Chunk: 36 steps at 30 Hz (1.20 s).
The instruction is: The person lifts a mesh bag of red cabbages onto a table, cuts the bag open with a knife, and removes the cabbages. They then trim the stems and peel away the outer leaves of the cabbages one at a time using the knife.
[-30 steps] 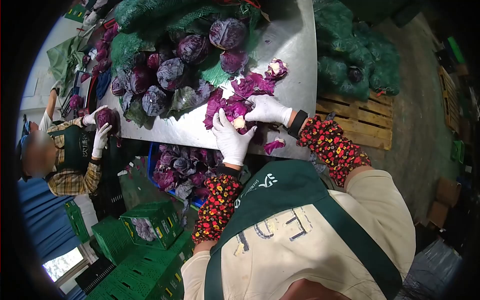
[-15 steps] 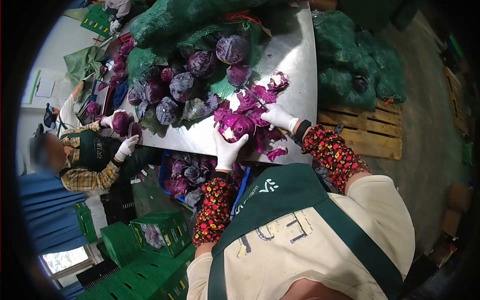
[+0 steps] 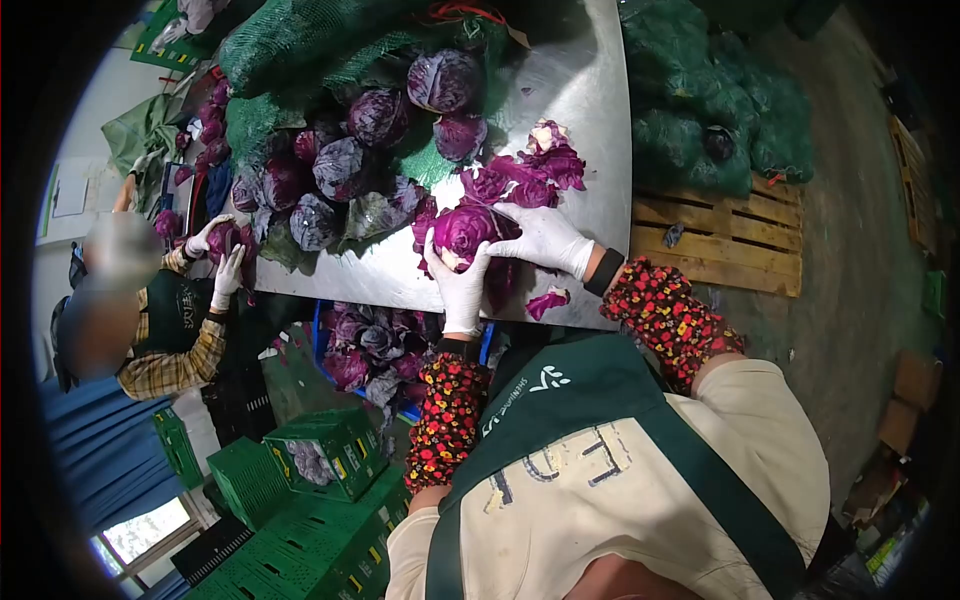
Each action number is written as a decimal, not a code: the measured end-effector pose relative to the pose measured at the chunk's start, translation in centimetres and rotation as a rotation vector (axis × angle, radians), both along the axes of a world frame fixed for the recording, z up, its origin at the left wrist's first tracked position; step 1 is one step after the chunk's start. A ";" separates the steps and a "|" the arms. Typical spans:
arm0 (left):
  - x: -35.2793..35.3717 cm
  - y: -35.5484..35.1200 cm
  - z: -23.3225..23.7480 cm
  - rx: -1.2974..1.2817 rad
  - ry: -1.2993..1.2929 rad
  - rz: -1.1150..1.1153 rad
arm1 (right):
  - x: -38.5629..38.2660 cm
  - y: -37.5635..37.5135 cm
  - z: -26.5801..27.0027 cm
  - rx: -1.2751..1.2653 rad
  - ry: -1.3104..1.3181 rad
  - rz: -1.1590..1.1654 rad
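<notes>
the metal table (image 3: 590,110) bears a round red cabbage (image 3: 466,228) near its front edge, pale stem end (image 3: 452,259) toward the wearer. the left hand (image 3: 461,288) cups that end, thumb and fingers parted around it; the right hand (image 3: 548,241) bends against its right side, grip unclear. apron (image 3: 575,375) print: "shen", remainder illegible.

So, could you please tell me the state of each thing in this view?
Red cabbage: held, pale stem end showing
Left grip: gloved, cupped around the red cabbage
Right grip: gloved, at its side; hold unclear
Loose leaves: detached, scattered
Cabbage pile: heaped, unheld
Blue crate: open-topped, filled
Net sacks: filled
Wooden pallet: loaded
</notes>
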<state>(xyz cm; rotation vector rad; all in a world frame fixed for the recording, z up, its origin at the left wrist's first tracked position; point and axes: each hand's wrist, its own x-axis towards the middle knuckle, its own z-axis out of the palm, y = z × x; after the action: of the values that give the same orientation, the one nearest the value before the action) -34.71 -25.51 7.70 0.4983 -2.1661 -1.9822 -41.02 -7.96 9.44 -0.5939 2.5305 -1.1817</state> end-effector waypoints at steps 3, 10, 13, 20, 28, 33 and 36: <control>-0.1 -0.4 -0.6 -0.029 0.002 -0.010 | -1.7 0.7 -2.8 -0.179 -0.155 0.020; -0.8 -0.8 -1.1 -0.122 -0.020 0.011 | -0.4 -1.4 -2.2 0.029 0.070 -0.173; -0.9 -1.0 -1.0 0.075 0.045 0.025 | 0.1 -3.3 -5.1 0.059 0.185 -0.344; 0.7 -4.3 0.1 0.717 -0.051 0.054 | -1.1 -3.9 -6.6 0.084 0.176 -0.437; 4.9 -6.5 6.4 1.524 0.214 -0.260 | -1.9 -5.9 -5.5 0.137 0.269 -0.395; 5.9 -5.9 8.4 1.606 0.385 -0.387 | -4.4 -7.1 -1.0 -0.066 0.227 -0.162; 6.4 -7.4 6.7 1.389 0.408 -0.472 | -2.4 -6.7 4.3 -0.357 0.141 0.018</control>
<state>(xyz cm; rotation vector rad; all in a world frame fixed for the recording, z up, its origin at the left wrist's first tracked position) -28.36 -32.93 14.36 -0.3427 -0.4166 -3.2038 -43.46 -14.64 13.77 -0.8055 2.4320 -1.6554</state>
